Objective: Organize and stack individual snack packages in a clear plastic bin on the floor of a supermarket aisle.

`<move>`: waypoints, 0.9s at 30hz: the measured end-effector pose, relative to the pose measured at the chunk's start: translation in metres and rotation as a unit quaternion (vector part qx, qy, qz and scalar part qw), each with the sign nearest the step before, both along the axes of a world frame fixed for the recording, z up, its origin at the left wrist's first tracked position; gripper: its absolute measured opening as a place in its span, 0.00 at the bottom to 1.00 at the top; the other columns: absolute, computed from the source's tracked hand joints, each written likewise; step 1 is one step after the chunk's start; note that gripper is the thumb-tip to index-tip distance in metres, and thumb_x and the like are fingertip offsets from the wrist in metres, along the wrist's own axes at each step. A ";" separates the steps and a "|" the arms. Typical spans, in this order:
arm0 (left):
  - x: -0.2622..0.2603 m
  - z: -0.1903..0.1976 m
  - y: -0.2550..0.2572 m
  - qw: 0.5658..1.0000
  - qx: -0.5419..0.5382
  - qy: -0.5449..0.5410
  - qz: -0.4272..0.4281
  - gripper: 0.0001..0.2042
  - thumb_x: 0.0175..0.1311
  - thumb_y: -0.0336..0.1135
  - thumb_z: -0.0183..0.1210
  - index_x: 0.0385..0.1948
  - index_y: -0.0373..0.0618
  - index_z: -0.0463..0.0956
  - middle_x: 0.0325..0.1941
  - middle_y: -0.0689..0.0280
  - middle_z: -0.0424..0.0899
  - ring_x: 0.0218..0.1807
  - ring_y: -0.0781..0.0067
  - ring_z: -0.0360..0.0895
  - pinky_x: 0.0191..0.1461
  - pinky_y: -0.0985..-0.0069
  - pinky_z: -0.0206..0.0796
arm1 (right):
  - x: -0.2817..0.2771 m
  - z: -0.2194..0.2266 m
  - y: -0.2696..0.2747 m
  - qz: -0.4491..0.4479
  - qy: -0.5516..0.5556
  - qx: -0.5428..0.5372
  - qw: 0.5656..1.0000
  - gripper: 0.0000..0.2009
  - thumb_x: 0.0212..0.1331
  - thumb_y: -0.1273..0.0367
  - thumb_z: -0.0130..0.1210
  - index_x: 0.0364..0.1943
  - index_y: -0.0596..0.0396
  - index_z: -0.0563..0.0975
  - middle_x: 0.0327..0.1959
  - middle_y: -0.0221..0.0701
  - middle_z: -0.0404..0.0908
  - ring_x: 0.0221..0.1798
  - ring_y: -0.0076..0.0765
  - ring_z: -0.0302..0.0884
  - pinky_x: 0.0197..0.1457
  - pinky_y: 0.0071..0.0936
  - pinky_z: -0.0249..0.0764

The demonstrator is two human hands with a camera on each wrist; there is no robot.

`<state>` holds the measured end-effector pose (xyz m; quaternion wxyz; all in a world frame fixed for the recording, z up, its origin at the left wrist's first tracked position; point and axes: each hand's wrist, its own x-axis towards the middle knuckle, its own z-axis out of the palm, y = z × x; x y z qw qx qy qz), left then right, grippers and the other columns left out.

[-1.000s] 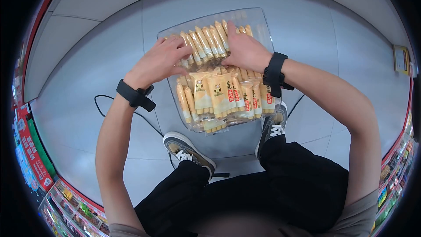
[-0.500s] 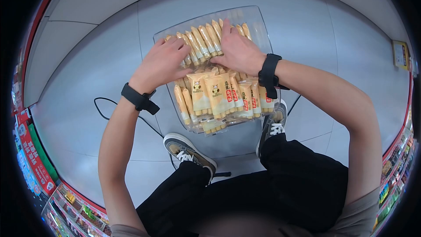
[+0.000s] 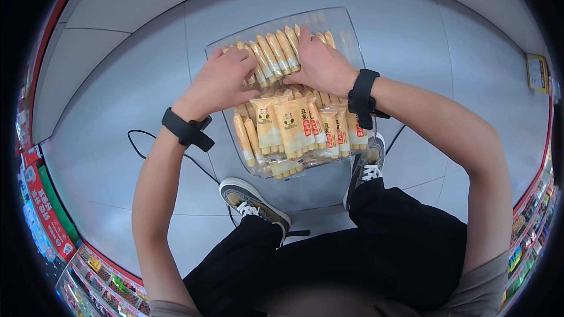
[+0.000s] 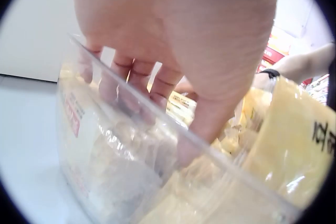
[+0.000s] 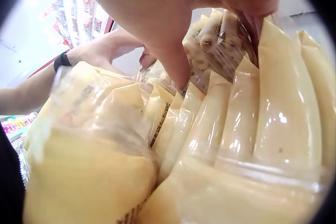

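Note:
A clear plastic bin (image 3: 339,20) on the floor holds many wrapped snack sticks in yellow and white packets. A row of packets (image 3: 275,56) stands on edge along its far side. My left hand (image 3: 226,79) grips the left end of this row, thumb on the near side; in the left wrist view its fingers reach down inside the bin's rim (image 4: 165,119). My right hand (image 3: 326,70) grips the row toward its right end, thumb in front and fingers behind. Flat packets (image 3: 296,126) with red labels lie piled in the near half. Upright packets (image 5: 241,108) fill the right wrist view.
Two shoes (image 3: 249,199) stand just in front of the bin. A black cable (image 3: 138,147) runs across the grey floor. Shelves of packaged goods (image 3: 108,282) line the left and right edges, with a red sign (image 3: 47,208) at the left.
The bin and both hands sit slightly further left and up in the head view. Both hands keep their places on the row of packets.

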<state>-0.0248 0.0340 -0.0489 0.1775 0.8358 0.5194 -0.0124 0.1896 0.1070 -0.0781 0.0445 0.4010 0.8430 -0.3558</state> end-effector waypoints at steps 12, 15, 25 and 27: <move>0.014 -0.002 0.008 0.999 0.020 0.027 -0.026 0.22 0.45 0.49 0.69 0.35 0.42 0.77 0.37 0.63 0.78 0.47 0.64 0.74 0.52 0.66 0.62 | 0.010 -0.007 0.017 0.048 -0.010 -0.081 0.996 0.47 0.41 0.59 0.73 0.56 0.79 0.56 0.41 0.62 0.77 0.49 0.59 0.79 0.52 0.36 0.76; 0.013 0.001 0.011 0.999 0.008 0.030 -0.041 0.21 0.46 0.48 0.69 0.35 0.42 0.77 0.36 0.63 0.77 0.46 0.65 0.74 0.52 0.67 0.62 | 0.010 0.000 0.014 0.010 0.009 -0.079 0.997 0.43 0.42 0.60 0.73 0.55 0.76 0.58 0.40 0.60 0.78 0.47 0.58 0.79 0.50 0.37 0.77; 0.012 -0.005 0.010 1.000 0.006 -0.025 -0.012 0.19 0.50 0.46 0.67 0.36 0.43 0.74 0.36 0.63 0.77 0.44 0.62 0.75 0.49 0.65 0.65 | 0.012 -0.007 0.010 -0.015 0.031 -0.075 0.997 0.35 0.44 0.63 0.71 0.51 0.71 0.63 0.39 0.58 0.79 0.46 0.58 0.80 0.49 0.39 0.77; 0.012 -0.005 0.013 1.000 0.000 -0.028 -0.008 0.19 0.51 0.48 0.66 0.36 0.43 0.75 0.35 0.62 0.77 0.43 0.60 0.75 0.49 0.63 0.66 | 0.014 -0.003 0.014 0.013 -0.013 -0.089 0.996 0.33 0.44 0.64 0.71 0.49 0.71 0.66 0.39 0.57 0.80 0.45 0.57 0.80 0.49 0.38 0.77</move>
